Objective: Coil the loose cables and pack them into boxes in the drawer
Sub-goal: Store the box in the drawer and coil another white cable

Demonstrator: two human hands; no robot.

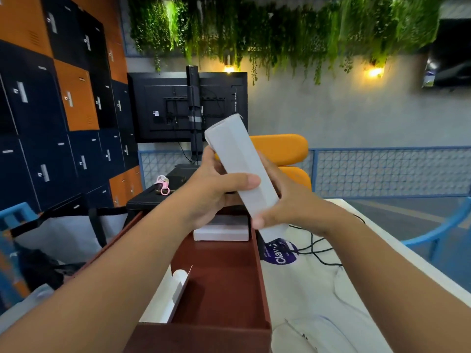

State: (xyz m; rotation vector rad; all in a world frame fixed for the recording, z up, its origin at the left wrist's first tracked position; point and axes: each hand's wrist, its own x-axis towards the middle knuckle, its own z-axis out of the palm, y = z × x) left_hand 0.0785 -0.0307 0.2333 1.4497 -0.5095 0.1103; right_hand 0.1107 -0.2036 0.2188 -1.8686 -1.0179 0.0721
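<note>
Both hands hold a long white box (237, 159) up in the air, tilted with its top end leaning away to the left, above the far end of the open red-brown drawer (224, 276). The left hand (211, 192) grips it at mid-length, thumb laid flat across the near face, fingers curled behind. The right hand (293, 207) wraps its fingers round the lower end from the other side. No writing shows on the box.

Inside the drawer lie 2 more boxes: a closed white box (221, 231) against the far wall, and an open white box (168, 296) at the near left, its flap standing up.

On the white worktop (293, 289) just right of the drawer, a black cable (316, 248) lies loose and uncoiled, with a thin white cable (339, 289) nearer the camera. Beside the black cable sits a round purple label (280, 253) with white letters – only "Clav" can be read; the smaller print is too blurred.

Behind stand orange and navy lockers (63, 98) and the back of a black monitor (186, 105).
</note>
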